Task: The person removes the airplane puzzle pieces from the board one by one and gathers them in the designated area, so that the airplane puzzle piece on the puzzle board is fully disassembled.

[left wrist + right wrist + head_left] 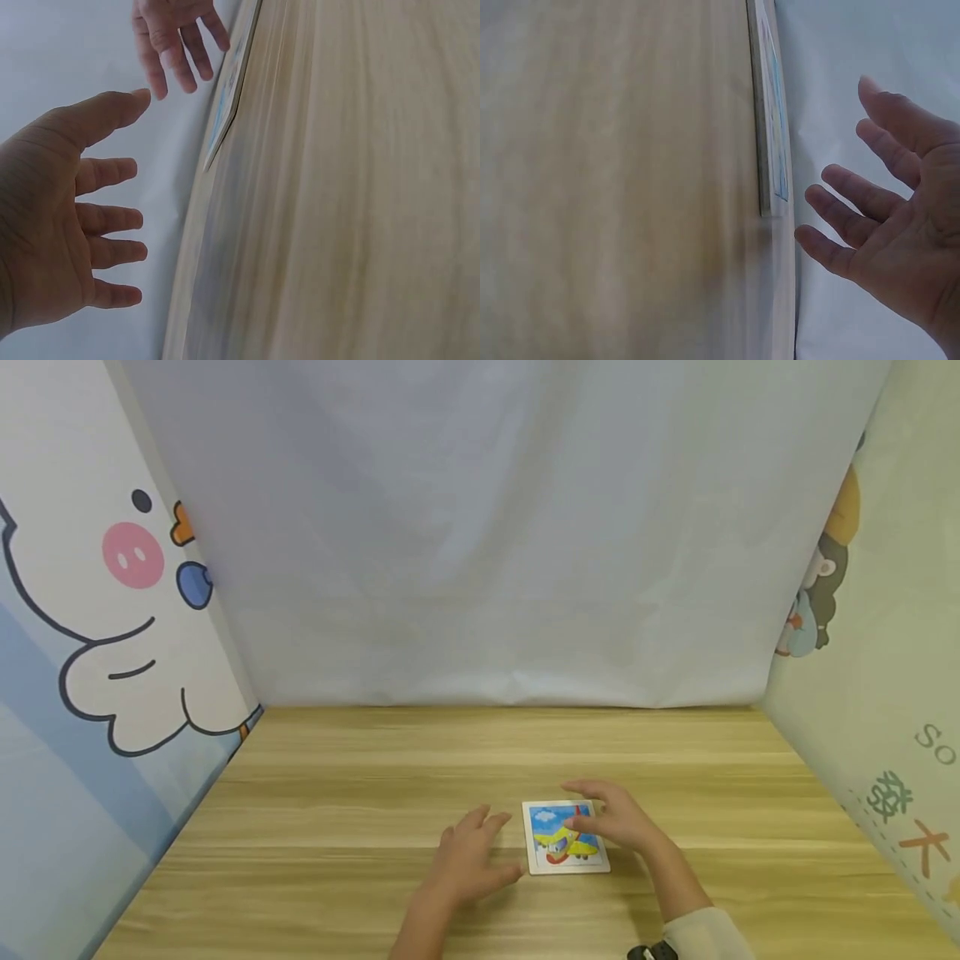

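Observation:
A square picture board (551,862), white-edged and printed with a yellow and red airplane on blue sky, lies flat on the table. My left hand (471,862) hovers just left of it, fingers spread, holding nothing. From the right, my right hand (618,817) reaches over the board's upper right part, its thumb overlapping the picture in the head view. In the right wrist view the fingers of the right hand (889,202) are apart from the board (774,127). The left wrist view shows the board (225,105) edge-on beyond the left hand (67,202).
The wood-grain table (337,793) ends at a grey-white curtain (487,568) behind. Printed panels stand on both sides, the left one with a cartoon bird (142,652). A dark wristband (654,952) shows near the right sleeve (705,935).

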Demonstrator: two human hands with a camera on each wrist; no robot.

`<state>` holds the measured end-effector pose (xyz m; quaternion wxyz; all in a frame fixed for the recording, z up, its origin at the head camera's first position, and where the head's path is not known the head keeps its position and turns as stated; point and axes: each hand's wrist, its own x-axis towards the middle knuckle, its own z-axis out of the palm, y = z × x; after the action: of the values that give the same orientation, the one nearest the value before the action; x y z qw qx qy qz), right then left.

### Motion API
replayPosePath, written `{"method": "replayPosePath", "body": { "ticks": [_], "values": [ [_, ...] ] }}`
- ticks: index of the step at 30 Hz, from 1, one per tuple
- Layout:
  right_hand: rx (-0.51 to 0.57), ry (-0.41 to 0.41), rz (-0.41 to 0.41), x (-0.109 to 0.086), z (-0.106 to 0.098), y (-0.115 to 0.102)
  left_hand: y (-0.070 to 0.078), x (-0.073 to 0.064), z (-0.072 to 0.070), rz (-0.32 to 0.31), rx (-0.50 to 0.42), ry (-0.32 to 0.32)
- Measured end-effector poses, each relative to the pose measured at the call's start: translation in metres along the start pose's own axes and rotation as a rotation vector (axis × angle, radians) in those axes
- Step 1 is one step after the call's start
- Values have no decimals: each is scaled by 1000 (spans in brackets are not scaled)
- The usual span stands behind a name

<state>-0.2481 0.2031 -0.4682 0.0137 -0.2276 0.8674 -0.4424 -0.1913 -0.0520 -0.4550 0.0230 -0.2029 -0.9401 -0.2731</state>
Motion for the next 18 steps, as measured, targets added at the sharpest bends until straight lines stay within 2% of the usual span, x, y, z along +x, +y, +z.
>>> {"method": "replayPosePath", "body": {
  "ticks": [6, 13, 18],
  "values": [
    [-66, -29, -25, 9, 7, 2, 4, 3, 13, -19, 9, -46],
    [-97, -44, 51, 18, 15, 1, 12, 5, 24, -16, 20, -109],
    [-111, -60, 73, 26, 19, -3, 18, 7, 28, 1, 43, -138]
  ]
}}
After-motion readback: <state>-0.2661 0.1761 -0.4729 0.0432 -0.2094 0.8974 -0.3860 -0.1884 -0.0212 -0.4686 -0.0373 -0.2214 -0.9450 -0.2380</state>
